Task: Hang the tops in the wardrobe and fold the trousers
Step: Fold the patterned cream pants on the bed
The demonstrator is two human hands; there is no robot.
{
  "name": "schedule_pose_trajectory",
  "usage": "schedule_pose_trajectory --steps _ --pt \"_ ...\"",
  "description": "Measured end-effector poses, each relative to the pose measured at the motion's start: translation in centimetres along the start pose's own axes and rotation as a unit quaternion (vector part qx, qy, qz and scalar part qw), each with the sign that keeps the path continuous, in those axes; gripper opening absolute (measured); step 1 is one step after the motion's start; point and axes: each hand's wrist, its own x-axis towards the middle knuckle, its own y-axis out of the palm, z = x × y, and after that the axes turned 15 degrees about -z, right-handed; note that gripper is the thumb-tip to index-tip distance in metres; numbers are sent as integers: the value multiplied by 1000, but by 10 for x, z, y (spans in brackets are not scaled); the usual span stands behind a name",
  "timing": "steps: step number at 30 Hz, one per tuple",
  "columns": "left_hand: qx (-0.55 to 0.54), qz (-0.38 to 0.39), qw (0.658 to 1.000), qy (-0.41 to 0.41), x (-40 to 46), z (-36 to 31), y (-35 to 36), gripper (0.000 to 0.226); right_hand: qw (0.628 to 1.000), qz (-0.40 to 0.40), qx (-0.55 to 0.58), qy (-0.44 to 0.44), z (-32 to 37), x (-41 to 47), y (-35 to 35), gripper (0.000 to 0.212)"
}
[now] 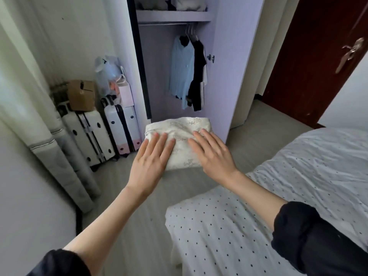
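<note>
While folded trousers (182,136) lie under both hands — left hand (152,156) | right hand (214,154) — fingers flat, straight.

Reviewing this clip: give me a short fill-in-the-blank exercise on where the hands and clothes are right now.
1. Both the left hand and the right hand lie flat on the folded ____ garment.
2. The light blue top hangs from the ____ inside the wardrobe.
3. The cardboard box sits on top of a ____.
4. Right of the hands is a bed with a ____ sheet.

Answers: white; rail; suitcase; dotted
</note>
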Motion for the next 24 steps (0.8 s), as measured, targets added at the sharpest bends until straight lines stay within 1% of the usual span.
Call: schedule_pose_trajectory --steps 4,5,7,9,11,15,16,20,24 --pt "-17 -21 1000 7 43 80 53 65 999 -16 -31 -10 -2 58 84 44" --pt "-24 -33 999 6 49 89 61 65 999 -26 -37 -13 -5 64 95 45" --pt "-37 -31 999 20 76 134 88 64 998 -31 -60 0 -6 94 139 47" --pt "-36 -51 997 51 103 167 110 62 997 -30 -74 10 -10 117 169 49" --pt "-48 -32 996 68 131 191 132 59 996 -17 -87 24 -20 134 194 51" --pt "-31 46 991 123 186 217 184 66 989 32 -126 71 -48 154 232 60" --pt "-24 55 990 131 203 222 199 69 987 40 -131 83 -58 160 244 60" --pt "-25 26 991 131 275 232 256 74 982 57 -154 97 -115 190 296 57" --pt "-9 24 991 128 350 234 316 78 980 56 -174 82 -189 213 354 50"
